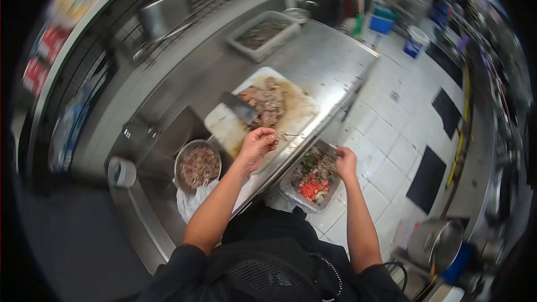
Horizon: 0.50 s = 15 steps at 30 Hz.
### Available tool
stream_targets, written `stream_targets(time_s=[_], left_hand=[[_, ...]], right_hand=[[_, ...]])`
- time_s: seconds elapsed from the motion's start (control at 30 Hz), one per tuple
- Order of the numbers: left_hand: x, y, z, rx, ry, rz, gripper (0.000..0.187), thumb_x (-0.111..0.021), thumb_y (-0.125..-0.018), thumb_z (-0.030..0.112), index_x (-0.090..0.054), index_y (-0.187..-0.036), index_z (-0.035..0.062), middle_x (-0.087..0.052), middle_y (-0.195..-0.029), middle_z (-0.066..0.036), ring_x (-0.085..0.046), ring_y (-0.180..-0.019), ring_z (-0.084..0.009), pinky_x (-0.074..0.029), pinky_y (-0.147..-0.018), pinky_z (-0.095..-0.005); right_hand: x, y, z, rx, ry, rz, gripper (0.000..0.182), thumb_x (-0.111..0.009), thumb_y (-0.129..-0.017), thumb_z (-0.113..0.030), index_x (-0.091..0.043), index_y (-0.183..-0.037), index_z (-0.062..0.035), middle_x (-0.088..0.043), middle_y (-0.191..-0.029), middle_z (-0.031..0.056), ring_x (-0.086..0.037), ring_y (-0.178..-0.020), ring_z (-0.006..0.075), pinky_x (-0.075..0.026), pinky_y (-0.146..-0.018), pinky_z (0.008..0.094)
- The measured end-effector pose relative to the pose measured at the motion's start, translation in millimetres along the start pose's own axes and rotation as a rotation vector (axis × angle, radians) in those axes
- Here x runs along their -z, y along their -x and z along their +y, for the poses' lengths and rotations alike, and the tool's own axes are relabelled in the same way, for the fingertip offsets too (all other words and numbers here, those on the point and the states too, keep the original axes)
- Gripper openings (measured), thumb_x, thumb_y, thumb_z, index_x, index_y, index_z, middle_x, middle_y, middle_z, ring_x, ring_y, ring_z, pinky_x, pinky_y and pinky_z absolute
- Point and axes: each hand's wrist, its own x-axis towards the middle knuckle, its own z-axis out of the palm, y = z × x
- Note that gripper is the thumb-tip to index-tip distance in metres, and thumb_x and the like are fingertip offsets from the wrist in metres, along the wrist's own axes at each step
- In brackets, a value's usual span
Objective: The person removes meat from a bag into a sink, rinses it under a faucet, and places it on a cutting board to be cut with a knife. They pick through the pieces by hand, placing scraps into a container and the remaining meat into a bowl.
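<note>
My left hand (262, 144) is closed in a pinch on a thin, pale scrap (282, 135), perhaps bone or gristle, over the near edge of a white cutting board (299, 111). On that board lies a heap of chopped meat (271, 103). A cleaver (239, 107) with a broad grey blade rests against the heap's left side. Lower down, my right hand (345, 162) grips the rim of a scrap bin (316, 207) beside the counter's edge. Red pieces, green leaves and brownish scraps fill the bin.
A metal bowl of chopped meat (197, 163) sits at the sink (184, 126), with a white cloth (196, 200) beside it. A grey tub (263, 53) stands at the back of the steel counter (335, 56). Dark mats (428, 179) lie on the tiled floor.
</note>
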Motion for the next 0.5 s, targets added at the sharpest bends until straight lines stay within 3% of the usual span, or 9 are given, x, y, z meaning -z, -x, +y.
stream_targets(time_s=[0.07, 0.13, 0.3, 0.37, 0.47, 0.5], left_hand=[[60, 26, 24, -0.08, 0.033, 0.116, 0.015, -0.069, -0.097, 0.005, -0.068, -0.112, 0.0063, -0.071, -0.094, -0.003, -0.068, -0.082, -0.0145, -0.057, -0.074, -0.0296], [127, 56, 48, -0.173, 0.097, 0.226, 0.014, -0.065, -0.099, 0.007, -0.066, -0.113, 0.0068, -0.069, -0.096, -0.005, -0.066, -0.082, -0.0158, -0.055, -0.075, -0.0316], [311, 96, 71, -0.35, 0.104, 0.616, 0.017, -0.064, -0.098, 0.008, -0.067, -0.114, 0.0025, -0.068, -0.092, -0.007, -0.063, -0.074, -0.0158, -0.051, -0.066, -0.029], [402, 95, 49, 0.023, -0.617, 0.754, 0.024, -0.071, -0.091, 0.007, -0.072, -0.114, 0.0023, -0.071, -0.101, -0.007, -0.067, -0.083, -0.0203, -0.054, -0.07, -0.0333], [436, 99, 68, 0.107, -0.383, 0.878, 0.027, -0.074, -0.085, 0.008, -0.076, -0.111, 0.0007, -0.073, -0.097, -0.008, -0.067, -0.08, -0.0221, -0.054, -0.069, -0.0344], [455, 93, 76, -0.017, -0.393, 0.933, 0.025, -0.074, -0.085, 0.007, -0.076, -0.109, 0.0004, -0.074, -0.094, -0.009, -0.068, -0.079, -0.0215, -0.055, -0.069, -0.0345]], right_hand=[[8, 0, -11, -0.1, 0.085, -0.024, 0.024, -0.064, -0.084, 0.004, -0.075, -0.106, 0.0026, -0.077, -0.102, 0.0174, -0.077, -0.092, 0.026, -0.059, -0.081, 0.0347], [8, 5, -18, -0.117, -0.024, -0.042, 0.024, -0.066, -0.085, 0.002, -0.075, -0.107, 0.0024, -0.077, -0.1, 0.0152, -0.076, -0.088, 0.0249, -0.059, -0.08, 0.0353], [-20, 0, -57, -0.141, 0.011, -0.153, 0.018, -0.068, -0.09, -0.001, -0.073, -0.106, 0.0021, -0.076, -0.095, 0.0131, -0.072, -0.082, 0.0207, -0.057, -0.076, 0.0338], [-42, -10, -89, -0.134, -0.03, -0.217, 0.018, -0.069, -0.091, -0.004, -0.073, -0.108, 0.0031, -0.075, -0.094, 0.0112, -0.071, -0.079, 0.0172, -0.056, -0.072, 0.0316], [-82, -31, -136, -0.008, -0.003, -0.297, 0.018, -0.069, -0.092, -0.004, -0.073, -0.108, 0.003, -0.075, -0.093, 0.0107, -0.07, -0.081, 0.0168, -0.056, -0.073, 0.0313], [-98, -34, -156, 0.025, 0.019, -0.295, 0.017, -0.069, -0.092, -0.002, -0.073, -0.107, 0.0027, -0.075, -0.093, 0.01, -0.07, -0.081, 0.0163, -0.056, -0.074, 0.0311]])
